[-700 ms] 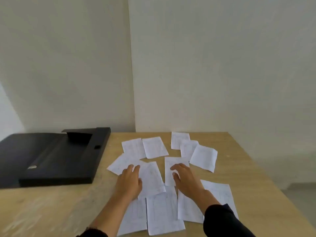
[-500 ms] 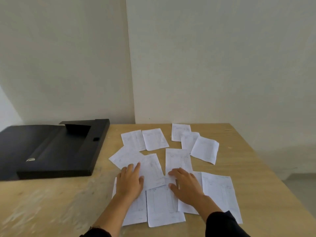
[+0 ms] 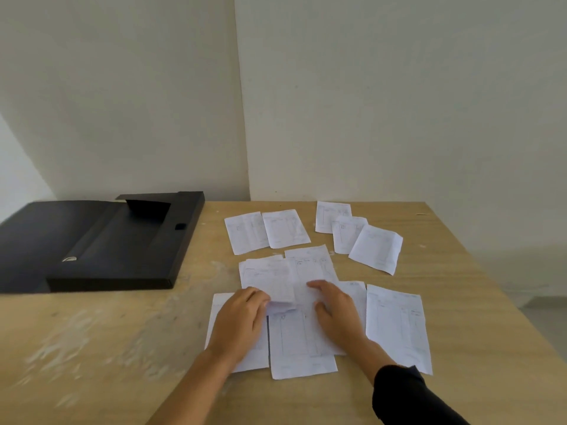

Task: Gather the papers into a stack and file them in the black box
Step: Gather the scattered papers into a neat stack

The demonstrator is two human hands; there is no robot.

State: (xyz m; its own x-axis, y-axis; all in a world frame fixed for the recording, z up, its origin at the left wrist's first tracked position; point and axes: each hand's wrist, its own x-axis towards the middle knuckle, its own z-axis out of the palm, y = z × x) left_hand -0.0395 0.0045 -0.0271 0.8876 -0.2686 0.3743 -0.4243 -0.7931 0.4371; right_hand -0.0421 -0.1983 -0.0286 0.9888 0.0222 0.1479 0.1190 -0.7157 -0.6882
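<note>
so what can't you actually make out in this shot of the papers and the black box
- Print on the papers: head view, too small and faint to read.
- Sheets under the left hand and right hand: hidden by the hands, so the overlap and count are unclear.
- Whether the left hand's fingertips pinch a sheet or only press it: cannot tell.
- Black box: its left side is cut off by the frame edge.
- Near table: motion-blurred.
</note>
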